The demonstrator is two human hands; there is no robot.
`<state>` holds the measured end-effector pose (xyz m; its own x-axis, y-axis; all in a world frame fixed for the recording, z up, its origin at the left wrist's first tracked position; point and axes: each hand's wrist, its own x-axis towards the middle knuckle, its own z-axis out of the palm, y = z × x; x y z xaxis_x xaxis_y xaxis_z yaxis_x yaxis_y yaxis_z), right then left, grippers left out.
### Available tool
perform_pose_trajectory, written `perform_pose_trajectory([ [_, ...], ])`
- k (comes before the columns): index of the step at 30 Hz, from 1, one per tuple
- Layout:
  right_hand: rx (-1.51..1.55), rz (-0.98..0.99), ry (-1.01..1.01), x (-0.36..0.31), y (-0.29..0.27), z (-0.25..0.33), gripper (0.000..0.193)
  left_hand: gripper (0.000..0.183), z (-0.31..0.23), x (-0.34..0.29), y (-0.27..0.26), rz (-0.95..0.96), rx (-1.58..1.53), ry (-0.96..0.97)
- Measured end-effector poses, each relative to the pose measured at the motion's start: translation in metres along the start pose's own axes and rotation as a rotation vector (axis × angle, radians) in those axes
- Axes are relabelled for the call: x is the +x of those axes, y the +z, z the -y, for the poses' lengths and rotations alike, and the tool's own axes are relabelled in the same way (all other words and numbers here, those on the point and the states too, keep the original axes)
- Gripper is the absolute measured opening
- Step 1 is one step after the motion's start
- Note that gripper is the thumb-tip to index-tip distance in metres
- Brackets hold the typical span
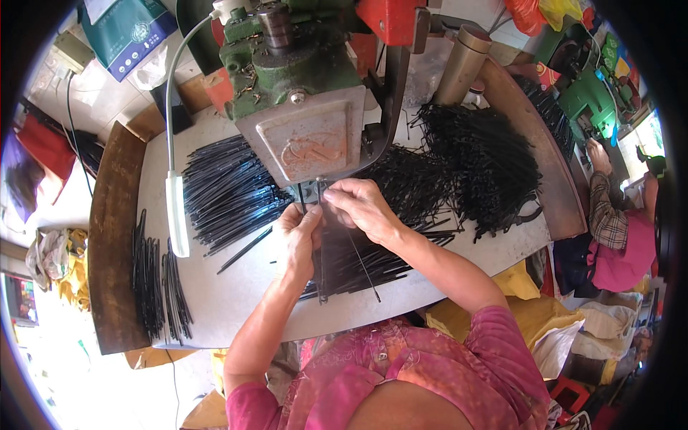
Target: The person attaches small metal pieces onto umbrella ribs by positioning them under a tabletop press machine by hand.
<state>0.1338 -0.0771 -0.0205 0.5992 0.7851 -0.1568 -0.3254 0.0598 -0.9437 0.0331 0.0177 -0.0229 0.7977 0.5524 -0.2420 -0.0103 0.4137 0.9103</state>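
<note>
Both my hands are raised close together under the head of a green bench press (pixel 301 136). My left hand (pixel 297 233) is closed, thumb against fingers, on a slim black rod (pixel 302 197) that points up toward the press. Just to its right, my right hand (pixel 362 208) pinches a thin dark rod (pixel 363 261), which slants down toward the table's near edge. The fingertips of both hands are near the tool area, partly hidden by the press head. A pile of black rods (pixel 229 190) lies left of my hands, and a tangled heap of black pieces (pixel 480 168) lies to the right.
Sorted bundles of black rods (pixel 161 287) lie at the left by a wooden side board (pixel 118 251). A white lamp tube (pixel 176 215) hangs at left. A metal flask (pixel 464 64) stands behind the heap. Another person's hand (pixel 598 156) is at a green machine, far right.
</note>
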Motion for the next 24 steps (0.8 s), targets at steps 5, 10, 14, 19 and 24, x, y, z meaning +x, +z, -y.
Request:
perform_pose_trajectory([
  [5, 0.000, 0.015, -0.021, -0.001, 0.001, 0.001, 0.016, 0.010, 0.000, 0.000, 0.000, 0.011, 0.021, 0.013],
  [10, -0.013, 0.015, -0.040, -0.003, 0.003, 0.004, 0.017, 0.010, 0.000, 0.000, 0.001, 0.037, -0.011, 0.032],
  [14, -0.014, 0.019, -0.045, -0.004, 0.003, 0.004, 0.017, 0.009, 0.000, 0.001, -0.002, 0.047, 0.002, 0.028],
  [19, 0.019, 0.039, -0.027, -0.003, 0.001, 0.003, 0.017, 0.009, -0.005, 0.004, -0.008, 0.111, 0.059, -0.007],
  [24, 0.042, 0.046, -0.005, -0.003, 0.000, 0.004, 0.016, 0.009, -0.010, 0.005, -0.013, 0.161, 0.107, -0.042],
])
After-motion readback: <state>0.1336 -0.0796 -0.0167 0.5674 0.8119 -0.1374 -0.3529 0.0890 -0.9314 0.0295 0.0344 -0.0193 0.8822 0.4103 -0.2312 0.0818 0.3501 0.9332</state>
